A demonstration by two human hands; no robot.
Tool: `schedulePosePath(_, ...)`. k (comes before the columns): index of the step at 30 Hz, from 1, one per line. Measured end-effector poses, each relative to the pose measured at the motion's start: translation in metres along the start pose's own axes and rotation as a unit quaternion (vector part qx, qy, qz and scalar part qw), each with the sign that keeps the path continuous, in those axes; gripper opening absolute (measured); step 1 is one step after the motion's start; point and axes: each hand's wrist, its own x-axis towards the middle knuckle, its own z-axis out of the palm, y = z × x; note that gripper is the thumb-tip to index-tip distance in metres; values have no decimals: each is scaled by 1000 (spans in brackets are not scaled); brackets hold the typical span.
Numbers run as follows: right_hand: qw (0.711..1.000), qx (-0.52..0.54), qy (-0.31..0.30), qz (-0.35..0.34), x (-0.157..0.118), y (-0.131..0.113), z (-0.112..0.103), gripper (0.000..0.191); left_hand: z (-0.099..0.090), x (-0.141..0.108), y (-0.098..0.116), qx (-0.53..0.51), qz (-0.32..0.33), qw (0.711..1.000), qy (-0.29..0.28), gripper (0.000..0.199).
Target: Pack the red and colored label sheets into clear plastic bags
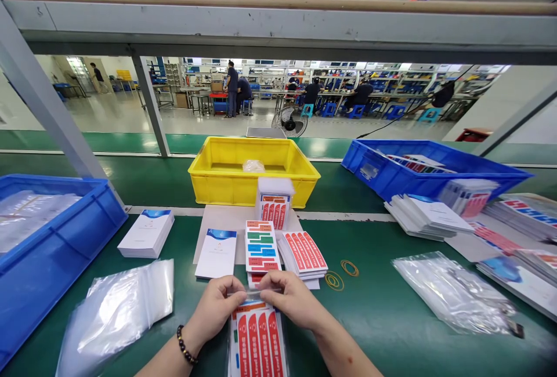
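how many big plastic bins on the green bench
3: the yellow bin in the middle, the left blue bin, partly cut off by the frame, and the right blue bin.

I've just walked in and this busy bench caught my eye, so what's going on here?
A person is pinching the top edge of a clear plastic bag with both the left hand and the right hand. Printed sheets with red strips show through it; whether it's sealed, I can't tell. Just beyond are a stack of white cards, multicoloured sheets and more red-striped sheets. Behind them sits a yellow bin.
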Motion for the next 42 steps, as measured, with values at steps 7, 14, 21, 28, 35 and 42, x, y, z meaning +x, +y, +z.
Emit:
schedulePosePath(7,998,-40,23,-39,2,1,7,9,1,-1,3,33,9,999,5,34)
schedulePosePath(14,998,-56,-6,-22,0,-5,12,7,6,-1,3,76,27,997,0,23)
schedulePosePath(21,997,-73,6,-40,1,1,10,10,4,-1,2,70,26,997,-1,21)
schedulePosePath(28,996,-76,1,-38,1,1,21,7,8,0,0,102,48,994,8,21)
schedulePosePath(35,990,-116,2,-81,-1,3,20,11,6,-2,0,125,69,990,-11,18)
schedulePosePath(42,967,-168,119,-150,2,8,11,9,-6,-1,-1,162,218,957,107,17)
